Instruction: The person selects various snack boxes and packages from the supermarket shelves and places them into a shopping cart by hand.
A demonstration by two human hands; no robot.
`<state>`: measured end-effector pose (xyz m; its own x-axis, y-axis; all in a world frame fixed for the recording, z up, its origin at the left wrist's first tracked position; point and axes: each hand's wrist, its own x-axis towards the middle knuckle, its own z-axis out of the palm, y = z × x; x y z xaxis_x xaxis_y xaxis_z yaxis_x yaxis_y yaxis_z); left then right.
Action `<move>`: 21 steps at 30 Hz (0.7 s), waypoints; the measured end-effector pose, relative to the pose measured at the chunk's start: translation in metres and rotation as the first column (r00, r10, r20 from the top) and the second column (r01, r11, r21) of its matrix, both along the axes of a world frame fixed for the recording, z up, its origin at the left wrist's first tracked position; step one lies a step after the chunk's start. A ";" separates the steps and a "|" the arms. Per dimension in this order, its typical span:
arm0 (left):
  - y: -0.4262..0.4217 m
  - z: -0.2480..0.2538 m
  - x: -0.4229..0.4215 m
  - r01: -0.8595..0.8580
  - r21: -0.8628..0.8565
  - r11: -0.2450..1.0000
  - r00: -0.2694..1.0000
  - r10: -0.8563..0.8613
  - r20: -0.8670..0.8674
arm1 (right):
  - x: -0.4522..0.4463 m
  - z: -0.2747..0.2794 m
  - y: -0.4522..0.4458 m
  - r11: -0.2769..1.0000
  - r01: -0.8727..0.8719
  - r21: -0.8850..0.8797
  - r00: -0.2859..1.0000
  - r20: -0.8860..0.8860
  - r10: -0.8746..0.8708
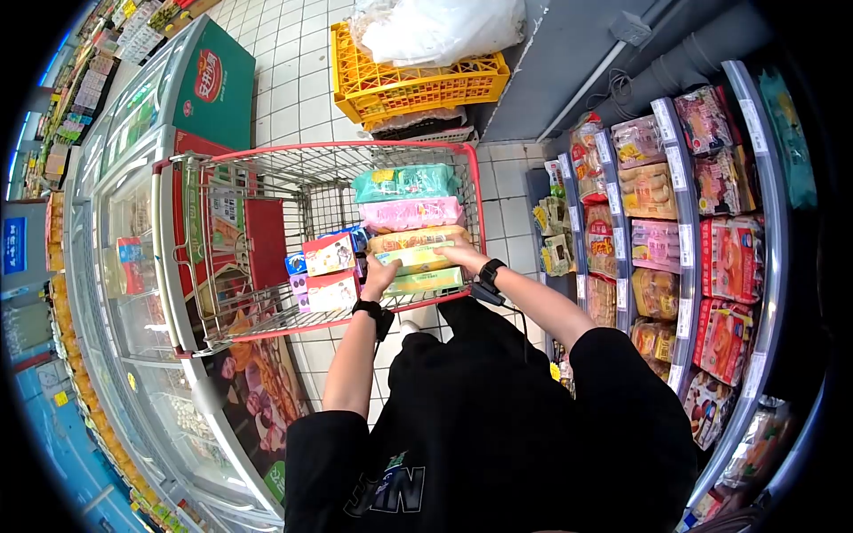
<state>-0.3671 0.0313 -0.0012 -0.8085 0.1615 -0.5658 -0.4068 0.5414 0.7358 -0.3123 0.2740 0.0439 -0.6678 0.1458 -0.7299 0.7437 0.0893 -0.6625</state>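
Observation:
Both my hands reach into a red-rimmed wire shopping cart (476,191). My left hand (380,277) grips the left end of a pale yellow box (416,259), and my right hand (464,256) has its right end. Close to me lies a light green box (418,282). Beyond the held box are a yellow-orange food pack (400,241), a pink pack (410,213) and a teal pack (404,184), side by side. Left of my left hand sit white-and-red boxes (329,255) with blue and purple packs partly behind them. My fingertips under the box are hidden.
Shelves of packaged food (657,240) stand on the right. Glass-fronted freezers (142,293) line the left side. Past the cart, a yellow plastic crate (418,84) carries white plastic sheeting (435,31) on the tiled floor (289,80).

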 end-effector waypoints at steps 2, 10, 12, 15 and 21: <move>0.007 0.039 -0.003 0.132 -0.187 0.973 0.991 -0.134 0.007 | 0.004 0.003 0.002 0.999 -0.035 -0.021 0.998 0.054 0.036; 0.013 0.078 0.000 0.534 -0.199 0.822 0.804 -0.420 0.422 | 0.027 0.022 -0.002 0.937 -0.267 0.226 0.958 -0.045 0.284; 0.008 0.072 0.003 0.579 -0.184 0.794 0.782 -0.478 0.400 | 0.034 0.014 -0.004 0.917 -0.312 0.250 0.944 -0.029 0.329; -0.002 0.068 0.004 0.626 -0.158 0.763 0.757 -0.547 0.356 | 0.043 0.024 -0.013 0.880 -0.378 0.287 0.920 0.016 0.391; -0.024 0.083 0.024 0.709 -0.177 0.683 0.696 -0.637 0.330 | 0.093 0.048 -0.057 0.694 -0.359 0.624 0.880 -0.021 0.475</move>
<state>-0.3427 0.0077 0.0814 -0.3846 0.4237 -0.8201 0.0176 0.8916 0.4524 -0.2190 0.2168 0.0916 -0.8668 0.1796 -0.4652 0.4165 0.7738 -0.4773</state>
